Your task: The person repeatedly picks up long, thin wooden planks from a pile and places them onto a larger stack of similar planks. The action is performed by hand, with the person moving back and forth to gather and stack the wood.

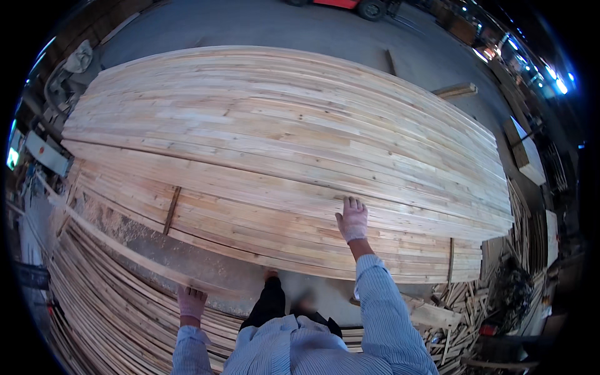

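Observation:
My left hand (191, 302), in a pale glove with bare fingertips, has its fingers bent over the edge of a long wooden board (147, 264). That board slants from the far left toward my legs, above a lower pile of strips (106, 300). My right hand (353, 220), gloved the same way, lies flat with fingers stretched out on a long plank (250, 186). This plank runs along the near side of a wide stack of jointed light-wood boards (294, 119); a dark gap separates the two. Below it is another layer of boards (231, 219).
Dark crosswise sticks (172, 210) lie on the lower layer. Wood shavings (106, 222) cover the floor at left. Offcuts (459, 306) are heaped at lower right. Beyond the stack lie a timber piece (455, 90) and a red vehicle (337, 3).

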Motion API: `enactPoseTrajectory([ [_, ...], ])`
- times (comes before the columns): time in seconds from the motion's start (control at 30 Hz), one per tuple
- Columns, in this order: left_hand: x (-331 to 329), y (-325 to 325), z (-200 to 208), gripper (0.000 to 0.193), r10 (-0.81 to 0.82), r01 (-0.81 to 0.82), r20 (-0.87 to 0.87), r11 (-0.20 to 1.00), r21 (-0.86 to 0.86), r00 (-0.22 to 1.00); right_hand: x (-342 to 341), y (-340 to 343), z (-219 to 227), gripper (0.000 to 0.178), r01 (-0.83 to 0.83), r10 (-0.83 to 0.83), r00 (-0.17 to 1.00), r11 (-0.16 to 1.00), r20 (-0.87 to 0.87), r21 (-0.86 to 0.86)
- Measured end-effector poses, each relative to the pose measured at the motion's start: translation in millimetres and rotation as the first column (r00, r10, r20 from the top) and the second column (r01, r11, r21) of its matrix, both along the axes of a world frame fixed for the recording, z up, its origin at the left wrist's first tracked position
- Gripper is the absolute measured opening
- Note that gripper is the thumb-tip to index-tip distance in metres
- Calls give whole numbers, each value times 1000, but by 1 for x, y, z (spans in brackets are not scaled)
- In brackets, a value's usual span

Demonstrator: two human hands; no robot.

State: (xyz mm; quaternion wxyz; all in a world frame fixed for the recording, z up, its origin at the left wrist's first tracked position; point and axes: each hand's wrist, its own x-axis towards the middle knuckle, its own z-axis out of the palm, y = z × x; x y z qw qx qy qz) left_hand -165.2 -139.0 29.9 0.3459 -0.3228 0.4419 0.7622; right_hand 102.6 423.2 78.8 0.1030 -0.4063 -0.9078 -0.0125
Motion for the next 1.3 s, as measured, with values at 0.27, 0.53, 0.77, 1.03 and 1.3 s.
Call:
enactPoseTrajectory([
  [0.27, 61, -86, -52, 47, -207, 179, 84, 947, 266, 975, -22, 48, -24, 45, 37, -32, 984, 999, 174, -25],
  [0.53, 81, -114, -77, 30, -713, -38, 133, -147, -988, -688, -13, 71, -29, 24, 83, -61, 936, 995, 347, -48],
  [0.77, 85, -56, -38, 28, -536, -381, 363, -82, -921, -762, -20, 63, 12, 24, -78, 91, 922, 996, 377, -50],
  [1.03, 83, 98, -28, 44, -568, 571, -70, 801, 183, 820, 74, -54, 42, 13, -154, 182, 961, 978, 206, -143],
  [1.3, 114, 231, 23, 66, -276, 243, 143, 947, 212, 951, 121, -158, 12, 13, -160, 195, 964, 969, 182, -189],
])
